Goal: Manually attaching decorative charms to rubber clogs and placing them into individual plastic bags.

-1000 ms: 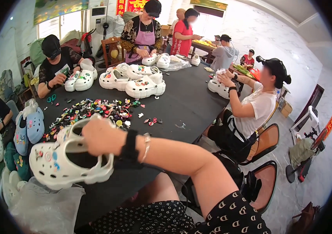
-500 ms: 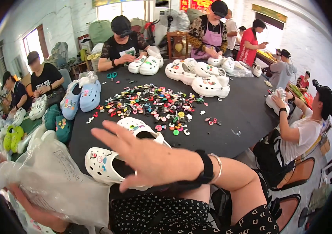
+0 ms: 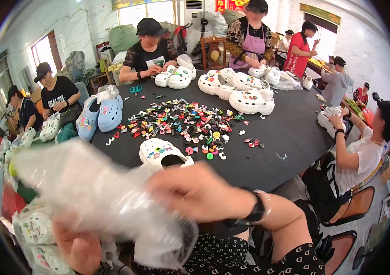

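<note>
A clear plastic bag (image 3: pixel 98 192), smeared by motion, spreads across the front left of my view. My left hand (image 3: pixel 78 245) grips it from below, fingers curled at its lower left side. With fingers drawn together, my right hand (image 3: pixel 199 190) holds the bag's right edge; its fingertips are blurred. I cannot make out whether anything is inside. Just behind the bag, on the dark table (image 3: pixel 268 160), lies a white clog (image 3: pixel 158 150) with colourful charms on its toe. The bag and my right hand cover the clog's rear part and the spot beside it.
A heap of small shoe charms (image 3: pixel 181 123) covers the table's middle. Blue clogs (image 3: pixel 110 113) stand at the left, white clogs (image 3: pixel 251 101) at the far side. Bagged clogs (image 3: pixel 34 229) sit at my lower left. Several people work around the table, one at the right (image 3: pixel 360 151).
My right hand, spread open over the white clogs before, has closed on the bag's edge. The bag has swung up and right, hiding the nearer clog. My view has shifted slightly.
</note>
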The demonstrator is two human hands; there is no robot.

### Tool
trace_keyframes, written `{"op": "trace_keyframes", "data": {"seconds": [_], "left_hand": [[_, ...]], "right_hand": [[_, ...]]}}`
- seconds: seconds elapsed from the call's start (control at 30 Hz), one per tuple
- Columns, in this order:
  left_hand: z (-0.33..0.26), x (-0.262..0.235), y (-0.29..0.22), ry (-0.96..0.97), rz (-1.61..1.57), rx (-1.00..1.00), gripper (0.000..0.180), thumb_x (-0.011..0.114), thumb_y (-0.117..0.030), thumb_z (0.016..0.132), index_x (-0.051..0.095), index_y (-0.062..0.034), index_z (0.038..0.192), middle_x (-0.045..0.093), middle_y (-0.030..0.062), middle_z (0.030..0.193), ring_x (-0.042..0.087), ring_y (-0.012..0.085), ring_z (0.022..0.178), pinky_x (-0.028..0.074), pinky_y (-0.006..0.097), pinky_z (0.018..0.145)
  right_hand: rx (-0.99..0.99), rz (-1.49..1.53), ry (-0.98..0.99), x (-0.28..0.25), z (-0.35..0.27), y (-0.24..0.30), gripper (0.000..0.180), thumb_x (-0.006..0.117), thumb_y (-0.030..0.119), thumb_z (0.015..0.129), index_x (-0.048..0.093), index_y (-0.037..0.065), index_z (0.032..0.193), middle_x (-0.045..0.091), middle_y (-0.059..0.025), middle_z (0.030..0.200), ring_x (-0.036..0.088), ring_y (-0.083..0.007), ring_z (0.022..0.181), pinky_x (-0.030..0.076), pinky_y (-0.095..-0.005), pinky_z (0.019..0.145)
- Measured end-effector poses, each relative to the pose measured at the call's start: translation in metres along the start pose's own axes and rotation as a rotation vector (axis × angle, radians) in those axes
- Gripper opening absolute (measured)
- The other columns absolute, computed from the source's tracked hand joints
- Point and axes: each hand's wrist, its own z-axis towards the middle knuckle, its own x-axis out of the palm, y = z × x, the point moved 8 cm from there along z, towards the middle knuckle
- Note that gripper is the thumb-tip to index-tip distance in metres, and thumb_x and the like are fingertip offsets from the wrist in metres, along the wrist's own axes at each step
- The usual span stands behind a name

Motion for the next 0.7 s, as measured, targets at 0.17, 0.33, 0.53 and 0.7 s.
{"op": "trace_keyframes", "data": {"seconds": [0.17,0.33,0.53,0.7], "left_hand": [[0.024,0.025,0.05,-0.089,0.497,-0.15,0.042,0.06,0.001,0.081,0.053,0.0043,0.122,0.063,0.0143,0.105,0.061,0.0205,0.097,0.047,0.033,0.089],[0.004,0.051,0.084,0.248,0.851,-0.186,0.033,0.072,-0.007,0.079,0.063,-0.0021,0.11,0.064,0.0157,0.101,0.063,0.0321,0.092,0.05,0.036,0.084],[-0.001,0.092,0.129,0.412,1.146,0.14,0.071,0.074,-0.025,0.08,0.042,-0.0004,0.138,0.061,0.0189,0.101,0.061,0.0347,0.088,0.05,0.041,0.078],[0.018,0.104,0.175,0.504,1.143,-0.244,0.084,0.072,-0.031,0.082,0.028,0.0016,0.146,0.063,0.0195,0.097,0.061,0.0369,0.089,0.049,0.042,0.078]], "right_hand": [[0.264,-0.565,-0.51,-0.153,-0.039,-0.024,0.021,0.056,0.001,0.091,0.068,0.002,0.109,0.064,-0.0008,0.076,0.054,-0.0054,0.058,0.045,-0.023,0.051],[0.043,-1.379,-0.702,-0.254,-0.067,-0.012,0.022,0.058,-0.003,0.086,0.064,0.001,0.106,0.063,-0.0146,0.087,0.061,-0.0279,0.069,0.049,-0.0338,0.063],[0.293,-1.618,-0.466,-0.306,-0.107,-0.097,0.027,0.049,0.0,0.086,0.063,0.001,0.11,0.058,-0.0218,0.094,0.059,-0.0401,0.089,0.048,-0.0459,0.075],[0.846,-1.412,-0.039,-0.312,-0.182,-0.218,0.039,0.051,0.001,0.083,0.056,0.004,0.122,0.059,-0.0301,0.106,0.057,-0.0459,0.102,0.048,-0.051,0.084]]}}
